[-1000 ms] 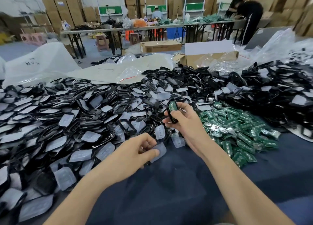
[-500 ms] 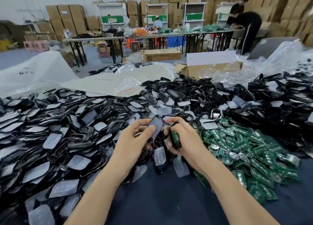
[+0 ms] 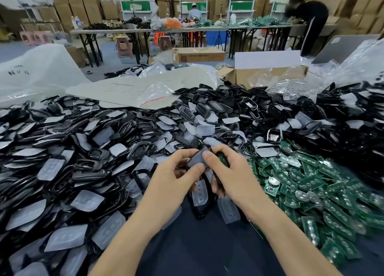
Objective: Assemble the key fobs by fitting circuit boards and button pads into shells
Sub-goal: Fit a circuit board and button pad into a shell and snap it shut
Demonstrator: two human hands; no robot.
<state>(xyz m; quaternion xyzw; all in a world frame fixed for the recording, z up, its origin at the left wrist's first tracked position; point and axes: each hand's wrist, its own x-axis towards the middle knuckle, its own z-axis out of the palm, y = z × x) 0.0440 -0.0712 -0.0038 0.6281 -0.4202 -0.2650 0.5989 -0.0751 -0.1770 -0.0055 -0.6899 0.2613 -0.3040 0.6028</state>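
**Seating button pad over board in shell**

Pinching the button pad [image 3: 197, 158] with the left hand [image 3: 176, 178], thumb and forefinger curled on its near edge. Gripping the shell [image 3: 217, 182] in the right hand [image 3: 232, 178], fingers curled round it, thumb laid flat on the pad's face. Both held in the air above the near edge of the heap of shells and pads [image 3: 83, 151], just left of the pile of loose boards [image 3: 301, 184]. Strip of green visible inside the shell, probably the circuit board [image 3: 222, 161] already in. Cannot tell how fully seated.

Handling, judged:
- **Pad:** likely light, soft, floppy and slightly tacky, and apt to buckle if pushed from one end. Best taken by the edges, then pressed flat with a thumb.
- **Shell:** likely rigid, glossy and slippery. Best gripped by the long sides, leaving the opening free.
- **Board:** thin and probably brittle. Avoid hard off-centre pressure.

Against the earlier frames:
- **A second ago:** left hand low at the table, taking up the pad. Right hand raised with the shell, well apart from it.
- **Half a second ago:** pad lifted beside the shell, not yet over it.
- **Now:** pad laid across the opening, right thumb on top, hands touching.
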